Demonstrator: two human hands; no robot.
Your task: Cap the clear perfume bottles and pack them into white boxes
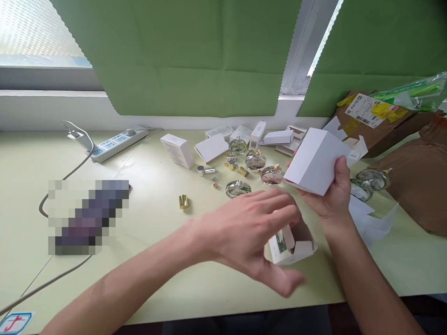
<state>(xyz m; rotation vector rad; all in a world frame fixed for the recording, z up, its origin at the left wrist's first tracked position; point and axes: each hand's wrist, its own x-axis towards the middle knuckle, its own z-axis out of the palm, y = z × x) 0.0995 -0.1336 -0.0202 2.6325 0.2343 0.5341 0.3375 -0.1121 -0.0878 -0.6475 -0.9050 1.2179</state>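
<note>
My right hand [331, 193] grips a white cardboard box [316, 160] by its lower edge and holds it tilted above the table. My left hand [251, 232] reaches across in front of me, fingers stretched out and apart, its fingertips over a small open white carton [291, 244] with a green print on one side that lies on the table. It holds nothing. Just beyond the hands stand several round glass perfume bottles [255, 161], with gold and silver caps [183, 201] scattered about them.
Small white boxes [177, 150] lie toward the back of the pale green table [157, 260]. A white power strip [118, 142] and its cable run at the left. Brown cardboard parcels [415, 181] and a green-printed plastic bag [412, 95] crowd the right side. A blurred patch [89, 216] covers something at the left.
</note>
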